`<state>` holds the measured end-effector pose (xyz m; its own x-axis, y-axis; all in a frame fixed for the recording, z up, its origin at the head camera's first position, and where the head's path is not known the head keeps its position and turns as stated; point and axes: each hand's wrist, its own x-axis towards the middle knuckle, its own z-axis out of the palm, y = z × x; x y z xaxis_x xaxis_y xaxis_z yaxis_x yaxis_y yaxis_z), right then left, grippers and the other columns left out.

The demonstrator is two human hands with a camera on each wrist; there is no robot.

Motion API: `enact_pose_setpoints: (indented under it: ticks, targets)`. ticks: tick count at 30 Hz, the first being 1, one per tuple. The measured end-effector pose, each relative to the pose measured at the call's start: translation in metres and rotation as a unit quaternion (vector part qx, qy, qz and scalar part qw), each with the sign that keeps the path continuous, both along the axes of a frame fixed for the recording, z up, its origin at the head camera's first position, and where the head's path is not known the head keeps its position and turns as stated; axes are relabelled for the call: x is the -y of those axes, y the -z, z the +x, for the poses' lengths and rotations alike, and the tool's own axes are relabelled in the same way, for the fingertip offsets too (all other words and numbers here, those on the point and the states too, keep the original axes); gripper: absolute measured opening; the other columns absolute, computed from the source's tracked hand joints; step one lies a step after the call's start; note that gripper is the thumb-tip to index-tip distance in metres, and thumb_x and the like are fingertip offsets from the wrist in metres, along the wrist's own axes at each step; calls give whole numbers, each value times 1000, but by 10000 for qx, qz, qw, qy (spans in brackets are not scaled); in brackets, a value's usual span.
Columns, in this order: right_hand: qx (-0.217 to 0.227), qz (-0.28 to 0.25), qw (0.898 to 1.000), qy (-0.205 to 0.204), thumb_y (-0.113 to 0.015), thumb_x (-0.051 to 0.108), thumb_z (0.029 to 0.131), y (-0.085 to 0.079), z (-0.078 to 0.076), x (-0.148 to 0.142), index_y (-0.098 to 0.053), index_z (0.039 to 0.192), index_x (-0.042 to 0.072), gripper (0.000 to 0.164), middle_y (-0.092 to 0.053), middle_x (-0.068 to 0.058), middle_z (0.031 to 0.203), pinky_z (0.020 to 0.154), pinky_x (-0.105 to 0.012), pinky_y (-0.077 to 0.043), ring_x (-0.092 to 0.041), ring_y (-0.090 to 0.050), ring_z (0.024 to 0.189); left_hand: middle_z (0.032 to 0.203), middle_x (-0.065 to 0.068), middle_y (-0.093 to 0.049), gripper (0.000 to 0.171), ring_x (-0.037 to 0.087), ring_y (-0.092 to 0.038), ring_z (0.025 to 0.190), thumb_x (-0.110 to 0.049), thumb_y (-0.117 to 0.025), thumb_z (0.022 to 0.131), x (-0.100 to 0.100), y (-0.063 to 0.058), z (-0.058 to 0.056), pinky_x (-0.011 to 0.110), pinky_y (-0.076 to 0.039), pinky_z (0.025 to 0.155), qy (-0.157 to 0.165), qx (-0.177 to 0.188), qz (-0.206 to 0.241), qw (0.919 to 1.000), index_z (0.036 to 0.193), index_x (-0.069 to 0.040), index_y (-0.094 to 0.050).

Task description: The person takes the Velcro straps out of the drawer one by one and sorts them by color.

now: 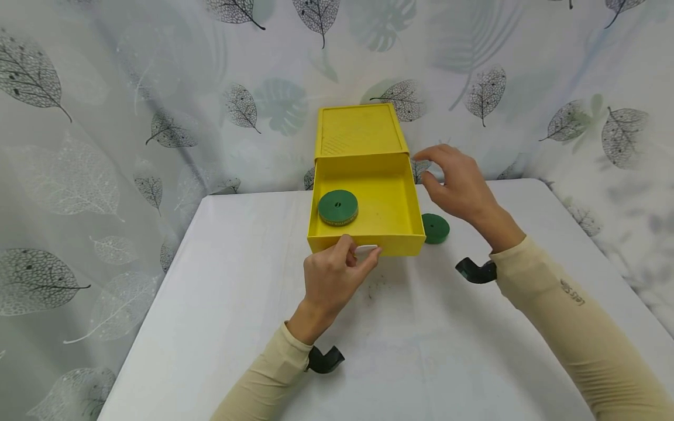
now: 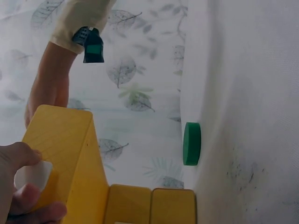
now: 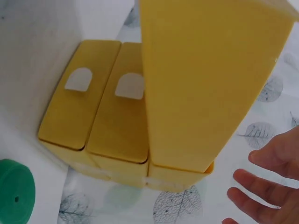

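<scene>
My left hand (image 1: pixel 327 278) pinches the small white handle (image 1: pixel 365 249) on the front of a yellow drawer (image 1: pixel 400 245), which is pulled well out of its cabinet (image 1: pixel 360 131). Inside the drawer, toward its front left corner, sits a thick green disc (image 1: pixel 337 206) with a small centre hole and lettering around its side. My right hand (image 1: pixel 459 182) is beside the drawer's right side, thumb and fingers apart, holding nothing. In the right wrist view its fingers (image 3: pixel 259 186) show spread next to the yellow cabinet.
A second green disc (image 1: pixel 435 228) lies on the white table (image 1: pixel 237 292), right of the drawer. Below the pulled-out drawer are two more yellow drawers with white handles; one front (image 3: pixel 79 102) shows in the right wrist view. A leaf-patterned curtain (image 1: pixel 174 88) hangs behind the table.
</scene>
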<state>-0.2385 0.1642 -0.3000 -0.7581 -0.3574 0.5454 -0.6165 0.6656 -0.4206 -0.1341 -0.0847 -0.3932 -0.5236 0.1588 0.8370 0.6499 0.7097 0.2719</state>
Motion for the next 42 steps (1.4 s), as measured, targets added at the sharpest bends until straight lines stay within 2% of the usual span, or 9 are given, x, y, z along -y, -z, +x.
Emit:
enact_pose_setpoints:
  ticks: [4, 7, 8, 16, 23, 36, 42]
  targets:
    - [-349, -137, 9990, -235, -59, -5, 97, -6, 8, 8, -69, 121, -5, 27, -67, -20, 126, 105, -57, -44, -40, -59, 120, 57, -2, -50, 48, 10, -46, 43, -27, -95, 77, 0, 0, 0, 21, -36, 42, -10, 4, -1, 10000, 80, -8, -51]
    - [-400, -155, 9985, -352, -62, -3, 96, -11, 13, 14, -69, 122, -4, 27, -67, -19, 127, 101, -57, -47, -39, -59, 120, 57, -2, -50, 49, 10, -46, 43, -28, -96, 76, 0, 0, 0, 21, -36, 42, -29, -21, -9, 10000, 80, -7, -51]
    - [-375, -162, 9984, -390, -63, -2, 96, -13, 15, 17, -69, 123, -4, 28, -67, -19, 128, 104, -57, -45, -39, -58, 121, 57, -2, -50, 50, 10, -46, 43, -28, -96, 76, 0, 0, 0, 21, -36, 42, -32, -27, -12, 10000, 80, -7, -51]
    - [-35, 9, 9971, -759, -70, 2, 94, -18, 18, 35, -67, 126, -4, 32, -66, -20, 129, 105, -54, -46, -38, -58, 122, 58, -2, -51, 49, 11, -48, 44, -28, -95, 77, 1, -2, 1, 22, -38, 43, -34, 15, -34, 10000, 81, -7, -51]
    - [213, 395, 9938, -1014, -76, 7, 92, -17, 13, 50, -66, 128, -6, 39, -67, -20, 128, 106, -51, -44, -37, -59, 123, 58, -2, -51, 46, 11, -47, 44, -29, -94, 79, 1, -1, 2, 22, -39, 43, -75, 42, -56, 9999, 81, -8, -53]
    - [985, 1263, 9822, -977, -76, 14, 93, -14, 5, 66, -60, 137, -4, 50, -62, -22, 133, 105, -53, -44, -40, -58, 120, 58, -2, -51, 48, 10, -46, 44, -31, -94, 79, 2, -1, 1, 22, -37, 43, -41, 37, -58, 10000, 81, -7, -52]
    - [1115, 1593, 9757, -1005, -76, 15, 92, -13, 4, 74, -59, 139, -3, 52, -61, -21, 136, 105, -52, -44, -38, -56, 124, 57, -2, -51, 48, 10, -45, 43, -32, -94, 78, 1, -1, 0, 21, -35, 42, -48, -14, -77, 10000, 81, -6, -53]
